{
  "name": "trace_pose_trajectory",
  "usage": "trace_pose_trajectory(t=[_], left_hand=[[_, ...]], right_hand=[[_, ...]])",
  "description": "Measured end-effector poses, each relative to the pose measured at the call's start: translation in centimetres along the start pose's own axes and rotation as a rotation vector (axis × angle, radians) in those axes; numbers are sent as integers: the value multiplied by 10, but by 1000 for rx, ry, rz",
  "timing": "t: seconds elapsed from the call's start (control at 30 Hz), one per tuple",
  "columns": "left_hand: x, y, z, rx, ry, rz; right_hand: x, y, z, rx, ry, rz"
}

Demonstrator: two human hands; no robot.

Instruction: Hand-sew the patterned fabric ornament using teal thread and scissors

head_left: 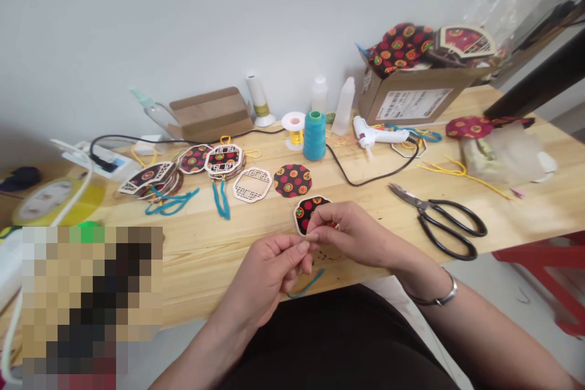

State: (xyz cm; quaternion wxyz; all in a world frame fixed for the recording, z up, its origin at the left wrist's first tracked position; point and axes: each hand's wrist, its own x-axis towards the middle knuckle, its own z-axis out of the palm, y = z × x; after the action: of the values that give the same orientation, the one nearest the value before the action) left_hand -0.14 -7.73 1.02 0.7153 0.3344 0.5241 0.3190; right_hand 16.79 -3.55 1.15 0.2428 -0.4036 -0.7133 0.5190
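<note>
My left hand and my right hand meet over the table's front edge, thumbs and forefingers pinched together. Whatever sits between the fingertips is too small to make out. Below them a teal cord trails over the wood; whether it runs into my fingers is hidden. Partly behind my right hand lies a pale-framed piece with dark flowered fabric. Beyond it are a round flowered fabric piece and a bare wooden lattice frame. Black-handled scissors lie to the right, blades apart.
Stacked framed ornaments with teal tassels lie at left. A teal thread cone, a yellow cord spool and a white glue gun with its black cable stand farther back. A full cardboard box is at back right, a tape roll far left.
</note>
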Motion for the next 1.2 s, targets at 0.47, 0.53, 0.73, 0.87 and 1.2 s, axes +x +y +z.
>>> trace_pose_trajectory(t=[0.47,0.53,0.73,0.87,1.2], left_hand=[[3,-3,2,116,84,68],[3,-4,1,104,95,66],[3,-6,2,12,125,33],[1,-5,1,-10,135,20],[7,-6,-7,-83,195,23]], right_hand=[[0,5,5,-15,46,-5],[-1,5,5,-14,52,-2],[-1,8,4,-11,90,17],[-3,11,-4,-63,209,-4],[-89,53,-63,-1182,536,386]])
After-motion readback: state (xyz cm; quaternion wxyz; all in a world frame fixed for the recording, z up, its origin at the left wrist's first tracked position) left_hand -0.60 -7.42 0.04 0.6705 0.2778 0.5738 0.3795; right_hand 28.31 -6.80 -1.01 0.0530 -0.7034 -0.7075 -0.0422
